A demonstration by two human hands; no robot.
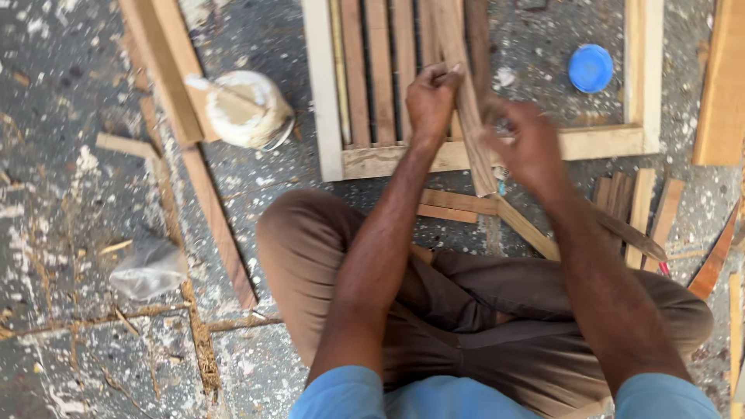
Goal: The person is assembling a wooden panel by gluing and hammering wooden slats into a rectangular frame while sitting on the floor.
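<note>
I sit on the floor with my knees spread, in brown trousers (481,310). My left hand (431,101) is closed around a thin wooden slat (466,85), gripping it near its upper part. My right hand (528,143) holds the same slat lower down, close to its bottom end (485,180). The slat stands over a wooden frame (388,159) lying flat on the floor, whose left half is filled with several slats side by side (380,70). The frame's right half shows bare floor.
A paste-smeared white container (248,109) lies left of the frame. A blue round lid (590,68) sits inside the frame's right half. Loose wood strips (636,209) lie near my right knee, long planks (167,70) at left, a crumpled plastic bag (149,269) lower left.
</note>
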